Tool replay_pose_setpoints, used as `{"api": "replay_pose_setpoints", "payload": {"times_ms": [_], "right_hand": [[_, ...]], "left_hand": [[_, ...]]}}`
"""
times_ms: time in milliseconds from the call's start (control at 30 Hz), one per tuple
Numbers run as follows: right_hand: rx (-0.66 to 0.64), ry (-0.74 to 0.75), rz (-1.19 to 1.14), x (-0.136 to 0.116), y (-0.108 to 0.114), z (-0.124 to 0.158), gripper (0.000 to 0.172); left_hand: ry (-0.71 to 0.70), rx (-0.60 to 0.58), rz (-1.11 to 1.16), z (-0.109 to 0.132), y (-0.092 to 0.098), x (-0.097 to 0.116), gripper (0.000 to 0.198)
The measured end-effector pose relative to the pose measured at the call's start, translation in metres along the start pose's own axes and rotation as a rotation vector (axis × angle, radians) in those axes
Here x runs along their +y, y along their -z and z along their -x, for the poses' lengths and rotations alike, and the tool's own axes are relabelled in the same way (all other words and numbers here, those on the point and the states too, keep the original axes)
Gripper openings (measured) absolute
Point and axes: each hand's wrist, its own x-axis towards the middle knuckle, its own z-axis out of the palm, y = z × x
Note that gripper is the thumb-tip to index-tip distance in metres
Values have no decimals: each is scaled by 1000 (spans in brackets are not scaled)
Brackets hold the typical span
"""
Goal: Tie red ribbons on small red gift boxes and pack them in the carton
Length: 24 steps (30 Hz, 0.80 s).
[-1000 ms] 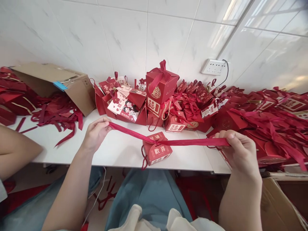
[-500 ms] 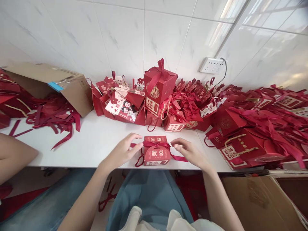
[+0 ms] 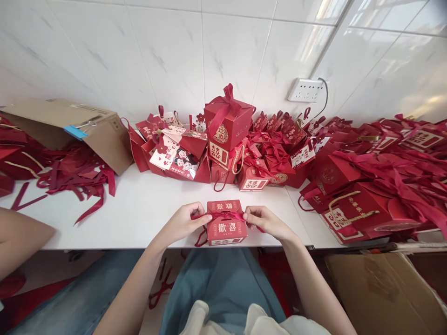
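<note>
Either side of the small red oblong cardboard box (image 3: 226,230), the left hand (image 3: 183,222) and right hand (image 3: 265,219) have fingers (image 3: 206,217) clamped on its crimson fabric ribbon (image 3: 236,215), knotted, I think, on top.

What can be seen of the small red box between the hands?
The small red box looks like printed card, with pale Chinese characters. It appears closed, resting on the white table near its front edge, a red cord handle at its left. Left hand and right hand pinch the red ribbon crossing it; whether they touch it is unclear.
</note>
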Motion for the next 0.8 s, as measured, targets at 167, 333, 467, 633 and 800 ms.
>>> {"api": "replay_pose_setpoints", "payload": {"times_ms": [167,333,467,633,800], "right_hand": [[57,-36,-104,2,3,2,45],[62,-56,-107,-2,8,4,44],[93,-78,-75,-4,9,3,46],[89,-119,-66,5,10,2,49],[32,-151,-76,12,13,0,51]], "left_hand": [[36,-97,116,3,7,5,37],[80,-129,198,5,6,0,38],[99,-110,354,3,-1,-12,40],[105,-61,565,-2,-13,-31,44],[75,-30,526,-1,-14,-32,44]]}}
